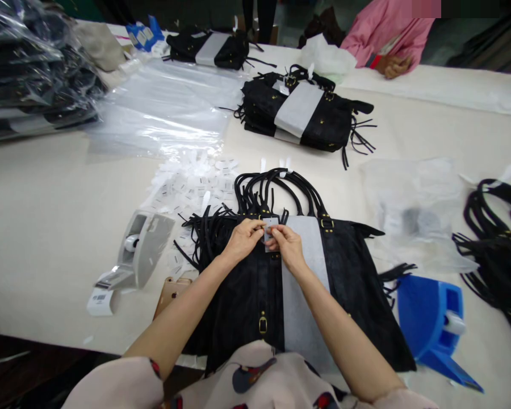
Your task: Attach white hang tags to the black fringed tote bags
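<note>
A black handbag (306, 318) with looped handles and gold buckles lies flat in front of me, a pale grey paper band (304, 284) running down its middle. Over its upper part, my left hand (247, 236) pinches the left edge of a small grey tag (270, 223). My right hand (286, 243) has its fingers closed at the tag's right side. The two hands almost touch. Black fringe (208, 233) spreads at the bag's upper left.
A grey tape dispenser (147, 244), white labels (196, 187) and a phone (170, 292) lie left; a blue dispenser (426, 318) and another bag (502, 255) right. Wrapped bags (298, 111), plastic sheets (166, 102) and a person's pink sleeve (383, 28) are farther back.
</note>
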Demonstrator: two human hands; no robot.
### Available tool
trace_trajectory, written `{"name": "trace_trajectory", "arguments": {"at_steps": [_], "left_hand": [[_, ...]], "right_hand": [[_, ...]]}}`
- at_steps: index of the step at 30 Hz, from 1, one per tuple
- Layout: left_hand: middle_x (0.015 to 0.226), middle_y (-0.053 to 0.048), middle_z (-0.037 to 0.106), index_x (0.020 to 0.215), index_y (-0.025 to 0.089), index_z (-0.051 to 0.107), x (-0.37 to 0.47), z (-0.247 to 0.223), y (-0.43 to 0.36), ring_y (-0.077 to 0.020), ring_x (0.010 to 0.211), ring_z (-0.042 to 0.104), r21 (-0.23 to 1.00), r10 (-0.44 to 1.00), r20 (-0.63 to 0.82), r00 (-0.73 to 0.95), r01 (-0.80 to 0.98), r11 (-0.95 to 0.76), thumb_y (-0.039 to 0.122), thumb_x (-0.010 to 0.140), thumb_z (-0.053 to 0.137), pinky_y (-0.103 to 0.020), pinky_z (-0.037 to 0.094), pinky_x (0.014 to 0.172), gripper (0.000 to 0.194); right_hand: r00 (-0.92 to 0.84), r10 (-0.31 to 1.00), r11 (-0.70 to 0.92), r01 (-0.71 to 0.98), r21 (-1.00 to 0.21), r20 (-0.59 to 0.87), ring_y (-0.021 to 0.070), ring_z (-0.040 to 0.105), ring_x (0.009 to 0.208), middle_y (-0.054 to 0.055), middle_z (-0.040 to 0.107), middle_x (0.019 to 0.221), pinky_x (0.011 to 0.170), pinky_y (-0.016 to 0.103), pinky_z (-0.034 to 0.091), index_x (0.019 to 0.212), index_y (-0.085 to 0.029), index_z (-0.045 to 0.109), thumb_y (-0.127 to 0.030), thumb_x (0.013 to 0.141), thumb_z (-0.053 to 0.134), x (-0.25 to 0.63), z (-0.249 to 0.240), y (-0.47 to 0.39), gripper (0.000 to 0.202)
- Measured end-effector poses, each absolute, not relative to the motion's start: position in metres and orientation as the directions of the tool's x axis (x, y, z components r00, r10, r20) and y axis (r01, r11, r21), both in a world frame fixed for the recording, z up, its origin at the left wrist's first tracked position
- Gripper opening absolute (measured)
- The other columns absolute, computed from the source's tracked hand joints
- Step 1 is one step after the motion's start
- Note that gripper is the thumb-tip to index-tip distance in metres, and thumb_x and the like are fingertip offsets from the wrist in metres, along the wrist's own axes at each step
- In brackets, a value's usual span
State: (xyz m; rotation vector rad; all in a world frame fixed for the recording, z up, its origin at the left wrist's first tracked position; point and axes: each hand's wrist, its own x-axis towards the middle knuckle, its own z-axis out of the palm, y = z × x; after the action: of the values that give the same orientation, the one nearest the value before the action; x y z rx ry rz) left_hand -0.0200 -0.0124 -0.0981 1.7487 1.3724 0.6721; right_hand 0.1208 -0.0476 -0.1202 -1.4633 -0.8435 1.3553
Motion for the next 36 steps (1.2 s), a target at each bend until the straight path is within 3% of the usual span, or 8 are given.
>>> {"name": "trace_trajectory", "arguments": {"at_steps": [4,7,15,21,24,27,31,36], "left_hand": [[0.088,-0.004,0.058,0.096,0.016,0.059,-0.028,-0.090,-0.015,-0.0109,0.066,0.053,0.719,0.999,-0.009,0.034,0.695,-0.018,0.023,0.076,0.050,-0.027,0.044,0.070,0.023],[0.084,-0.004,0.058,0.090,0.015,0.059,-0.020,-0.092,-0.018,-0.0136,0.073,0.055,0.685,0.999,-0.037,0.021,0.728,0.010,0.022,0.076,0.049,-0.028,0.044,0.072,0.019],[0.089,-0.007,0.061,0.096,0.015,0.058,-0.016,-0.073,-0.007,-0.0178,0.081,0.057,0.623,0.994,0.085,0.074,0.774,-0.111,0.024,0.078,0.045,-0.032,0.045,0.077,0.024],[0.118,-0.009,0.054,0.111,0.018,0.055,0.000,-0.081,-0.010,-0.0237,0.114,0.044,0.361,0.793,0.131,0.595,0.716,-0.597,0.027,0.082,0.041,-0.039,0.035,0.095,0.033],[0.133,-0.012,0.041,0.123,0.017,0.047,-0.002,-0.104,-0.013,-0.0300,0.126,0.030,0.240,0.727,0.127,0.675,0.690,-0.683,0.031,0.083,0.039,-0.049,0.026,0.100,0.043],[0.142,-0.011,0.028,0.131,0.020,0.037,-0.012,-0.122,-0.016,-0.0322,0.130,0.021,0.198,0.689,0.136,0.712,0.662,-0.723,0.032,0.083,0.040,-0.053,0.021,0.102,0.050],[0.144,-0.007,0.020,0.135,0.026,0.030,-0.018,-0.128,-0.018,-0.0312,0.131,0.019,0.206,0.683,0.149,0.715,0.654,-0.728,0.031,0.080,0.044,-0.053,0.020,0.104,0.056],[0.145,-0.006,0.016,0.136,0.026,0.026,-0.015,-0.130,-0.020,-0.0311,0.132,0.017,0.202,0.686,0.157,0.711,0.657,-0.727,0.031,0.080,0.045,-0.053,0.017,0.105,0.059]], "right_hand": [[0.231,0.971,-0.178,0.527,-0.831,-0.062,0.0189,0.057,0.078,0.008,0.059,0.095,0.074,0.035,0.045,0.108,-0.020,0.054,-0.044,0.074,0.054,0.132,-0.108,-0.059,0.042],[0.200,0.979,-0.180,0.746,-0.641,-0.043,0.0272,0.052,0.095,0.013,0.053,0.105,0.083,0.041,0.040,0.122,-0.019,0.044,-0.038,0.063,0.067,0.123,-0.106,-0.061,0.066],[0.238,0.929,-0.350,0.323,-0.880,-0.282,0.0201,0.056,0.094,0.005,0.057,0.107,0.087,0.037,0.043,0.123,-0.022,0.036,-0.011,0.063,0.058,0.101,-0.105,-0.076,0.065],[0.009,0.947,-0.286,0.480,-0.830,-0.321,0.0211,0.058,0.091,0.006,0.062,0.100,0.079,0.032,0.046,0.110,-0.019,0.048,-0.011,0.067,0.054,0.067,-0.100,-0.105,0.045],[-0.321,0.871,-0.121,0.592,-0.797,-0.371,0.0235,0.060,0.083,0.008,0.062,0.094,0.067,0.032,0.049,0.109,-0.019,0.052,-0.021,0.068,0.060,0.065,-0.091,-0.114,0.042],[-0.419,0.885,0.087,0.577,-0.812,-0.203,0.0212,0.059,0.086,0.006,0.061,0.098,0.070,0.032,0.049,0.107,-0.023,0.057,-0.035,0.077,0.056,0.098,-0.069,-0.128,0.032],[0.143,0.989,-0.053,0.622,-0.781,0.047,0.0152,0.057,0.091,0.005,0.063,0.095,0.084,0.029,0.043,0.101,-0.022,0.059,-0.030,0.086,0.043,0.205,-0.057,-0.150,0.024],[0.639,0.741,-0.654,0.618,-0.436,-0.207,0.0180,0.052,0.103,0.009,0.059,0.107,0.092,0.031,0.037,0.102,-0.018,0.059,-0.016,0.081,0.044,0.345,-0.104,-0.156,0.026]]}}
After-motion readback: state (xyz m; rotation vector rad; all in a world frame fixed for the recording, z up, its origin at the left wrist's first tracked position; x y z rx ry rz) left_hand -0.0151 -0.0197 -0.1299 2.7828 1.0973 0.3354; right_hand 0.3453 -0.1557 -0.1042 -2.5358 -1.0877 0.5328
